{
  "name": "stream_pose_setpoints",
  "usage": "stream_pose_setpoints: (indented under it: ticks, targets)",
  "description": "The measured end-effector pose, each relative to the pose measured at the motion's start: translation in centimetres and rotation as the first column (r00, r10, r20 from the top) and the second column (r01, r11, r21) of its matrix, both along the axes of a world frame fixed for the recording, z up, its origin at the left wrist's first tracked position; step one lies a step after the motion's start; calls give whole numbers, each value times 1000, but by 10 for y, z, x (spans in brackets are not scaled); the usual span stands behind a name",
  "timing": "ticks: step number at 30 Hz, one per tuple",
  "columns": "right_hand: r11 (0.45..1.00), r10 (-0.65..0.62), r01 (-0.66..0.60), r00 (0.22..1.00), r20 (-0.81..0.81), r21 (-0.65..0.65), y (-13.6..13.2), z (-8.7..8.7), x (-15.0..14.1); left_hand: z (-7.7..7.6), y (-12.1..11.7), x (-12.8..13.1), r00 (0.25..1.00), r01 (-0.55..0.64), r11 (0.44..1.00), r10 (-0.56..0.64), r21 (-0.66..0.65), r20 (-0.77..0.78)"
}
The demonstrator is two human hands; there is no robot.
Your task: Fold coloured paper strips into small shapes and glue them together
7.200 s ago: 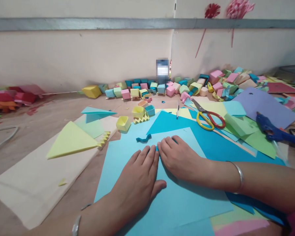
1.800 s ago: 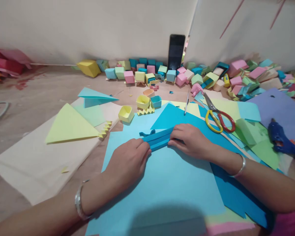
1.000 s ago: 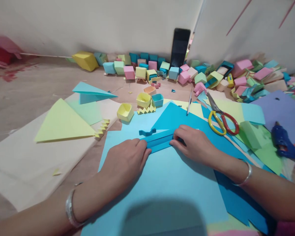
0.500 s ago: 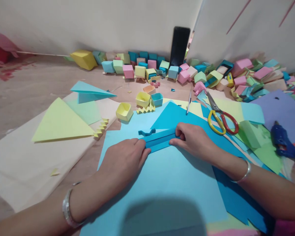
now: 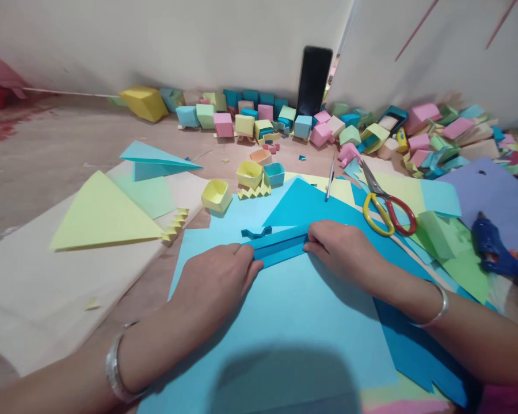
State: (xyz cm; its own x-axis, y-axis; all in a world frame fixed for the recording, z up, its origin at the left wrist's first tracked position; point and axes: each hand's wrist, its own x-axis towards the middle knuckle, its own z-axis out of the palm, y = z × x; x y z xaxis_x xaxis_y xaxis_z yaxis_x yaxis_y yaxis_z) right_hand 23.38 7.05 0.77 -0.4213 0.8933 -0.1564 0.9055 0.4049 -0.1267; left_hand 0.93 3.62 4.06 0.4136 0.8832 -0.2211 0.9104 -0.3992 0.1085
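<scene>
A folded strip of blue paper [image 5: 280,247] stretches between my two hands, its long creases showing in the middle. My left hand [image 5: 220,273] is closed on its left end, thumb in front. At the right end, the fingers and thumb of my right hand [image 5: 341,247] pinch the paper. Both ends of the strip are hidden by my fingers. Under it lies a large light blue sheet [image 5: 293,322]. Just behind the strip rests a small wavy dark blue paper piece [image 5: 256,232]. Darker blue paper [image 5: 304,204] lies behind and to the right.
Scissors [image 5: 380,207] with yellow and red handles and a blue glue gun [image 5: 494,244] lie at right. Small paper boxes [image 5: 216,196] stand behind my left hand. A phone [image 5: 314,80] leans on the wall among several paper cubes [image 5: 244,125]. Folded yellow paper [image 5: 106,218] lies left.
Earliest, my hands lay flat, pressing on the paper. Since then they have moved apart and gripped the blue strip's two ends. Lately, only my right hand's grip has shifted slightly.
</scene>
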Motion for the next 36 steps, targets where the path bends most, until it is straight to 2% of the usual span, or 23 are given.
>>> stream_pose_setpoints:
  ticks: [3, 5, 7, 9, 11, 12, 18, 22, 27, 31, 36]
  targets:
    - [992, 43, -58, 989, 139, 109, -7, 1, -1, 0, 0, 0, 1000, -5, 1000, 6, -6, 26]
    - [973, 113, -145, 978, 176, 181, -11, 1, -1, -1, -1, 0, 1000, -1, 1000, 1, 1, 21]
    - [924, 243, -285, 953, 183, 256, -15, 0, -2, -3, -1, -1, 1000, 3, 1000, -3, 20, 4]
    - [843, 376, -420, 907, 190, 337, -19, -1, -3, -5, -2, -4, 1000, 21, 999, -21, 34, -5]
    - [780, 448, -491, 871, 201, 389, -21, -2, -3, -7, -3, -9, 998, 59, 997, -59, 47, -5]
    - [765, 464, -506, 862, 204, 398, -23, -2, -4, -8, -3, -11, 997, 79, 995, -79, 62, -6]
    - [786, 435, -481, 877, 205, 389, -30, -3, -5, -13, -8, -13, 976, 208, 961, -216, 181, 26]
    - [800, 401, -479, 874, 273, 360, -37, -4, -6, -19, -12, -8, 942, 332, 919, -334, 214, -27]
    - [798, 399, -497, 860, 319, 341, -47, -1, -11, -24, -15, -6, 935, 354, 900, -339, 254, -102]
    - [786, 402, -496, 864, 305, 369, -54, -1, -16, -24, -16, -2, 936, 351, 910, -334, 220, -115]
    - [829, 309, -428, 887, 343, 360, -57, -3, -15, -22, -15, -1, 927, 373, 896, -353, 242, -123]
